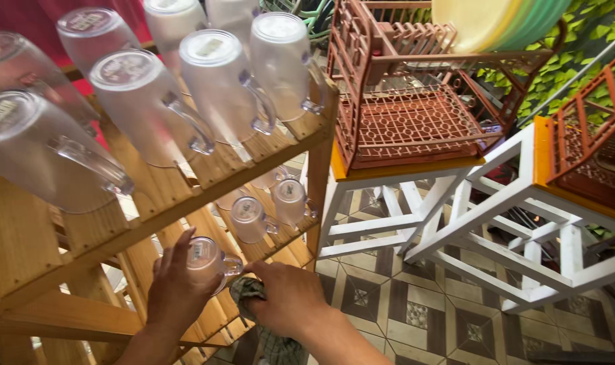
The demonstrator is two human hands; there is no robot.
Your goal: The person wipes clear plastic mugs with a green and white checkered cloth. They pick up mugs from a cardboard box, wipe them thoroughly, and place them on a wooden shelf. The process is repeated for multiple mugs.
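**Mug on the lower shelf, cloth in the other hand**

Left hand [176,287] is wrapped around a small clear mug [206,260], holding it upside down against the lower shelf [206,230] of the wooden rack, at about 7 o'clock in view. Right hand [287,297] sits just at the mug's 4 o'clock, fingers closed on a dark checked cloth [253,294]. Two more small mugs [270,206] stand at 1 o'clock from it, big frosted mugs [213,88] up top.
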